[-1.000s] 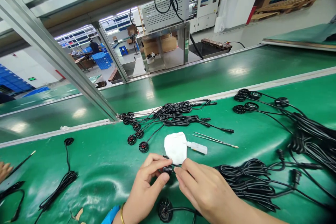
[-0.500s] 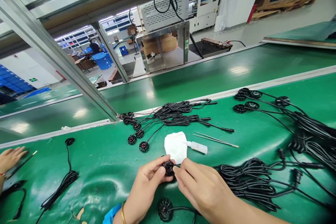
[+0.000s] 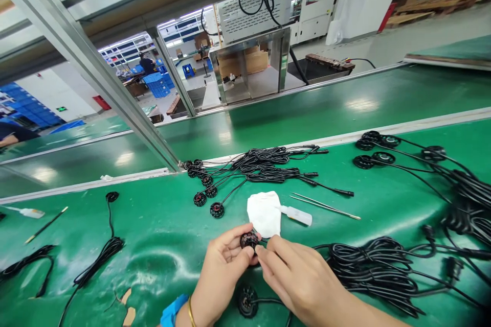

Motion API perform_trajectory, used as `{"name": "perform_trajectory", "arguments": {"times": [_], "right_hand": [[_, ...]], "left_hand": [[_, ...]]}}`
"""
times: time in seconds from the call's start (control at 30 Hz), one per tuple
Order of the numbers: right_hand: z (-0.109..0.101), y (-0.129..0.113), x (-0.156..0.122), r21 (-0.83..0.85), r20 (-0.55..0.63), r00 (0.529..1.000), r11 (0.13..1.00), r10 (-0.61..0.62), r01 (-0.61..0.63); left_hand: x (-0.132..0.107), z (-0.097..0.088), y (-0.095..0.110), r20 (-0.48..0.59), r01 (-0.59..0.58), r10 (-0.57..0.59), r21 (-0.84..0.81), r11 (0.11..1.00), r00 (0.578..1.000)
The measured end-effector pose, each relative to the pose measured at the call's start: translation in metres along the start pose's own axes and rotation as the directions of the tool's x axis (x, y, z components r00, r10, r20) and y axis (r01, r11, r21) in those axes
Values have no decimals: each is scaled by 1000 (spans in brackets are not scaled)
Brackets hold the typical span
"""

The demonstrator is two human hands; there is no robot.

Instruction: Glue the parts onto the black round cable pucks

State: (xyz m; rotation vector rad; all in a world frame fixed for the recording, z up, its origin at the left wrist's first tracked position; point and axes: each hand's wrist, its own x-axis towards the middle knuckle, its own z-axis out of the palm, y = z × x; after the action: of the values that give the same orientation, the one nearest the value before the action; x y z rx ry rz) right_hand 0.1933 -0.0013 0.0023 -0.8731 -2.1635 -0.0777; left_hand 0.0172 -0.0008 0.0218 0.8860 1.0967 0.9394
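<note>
My left hand [image 3: 226, 261] holds a small round black part [image 3: 249, 239], spoked like a wheel, between thumb and fingers. The fingertips of my right hand [image 3: 295, 271] are pinched together against its right edge; what they grip is hidden. Just below my hands, another round black part [image 3: 246, 301] with a cable lies on the green mat. Behind the held part is a crumpled white cloth or tissue [image 3: 264, 213]. A small white squeeze bottle [image 3: 297, 215] rests with its nozzle against it. Metal tweezers [image 3: 325, 206] lie to the right.
Coiled black cables with round ends [image 3: 264, 161] lie toward the back, and more cable bundles [image 3: 376, 268] at right. On the left are a single coiled cable [image 3: 100, 260], a thin black stick [image 3: 46, 225] and a second bottle [image 3: 31, 213]. A metal post [image 3: 126, 102] stands behind.
My view has shifted, so the scene sits further right. Another person's hand at the far left has left the view. The held part is tilted a little more toward me.
</note>
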Motion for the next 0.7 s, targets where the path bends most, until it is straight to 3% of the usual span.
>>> {"name": "perform_trajectory", "arguments": {"times": [0.2, 0.7], "right_hand": [[-1, -3, 1, 29, -51, 998, 999, 28, -26], [0, -6, -1, 36, 1, 997, 997, 72, -72]], "left_hand": [[-2, 0, 2, -35, -46, 46, -5, 999, 998], [-4, -1, 2, -10, -78, 79, 72, 994, 997]]}}
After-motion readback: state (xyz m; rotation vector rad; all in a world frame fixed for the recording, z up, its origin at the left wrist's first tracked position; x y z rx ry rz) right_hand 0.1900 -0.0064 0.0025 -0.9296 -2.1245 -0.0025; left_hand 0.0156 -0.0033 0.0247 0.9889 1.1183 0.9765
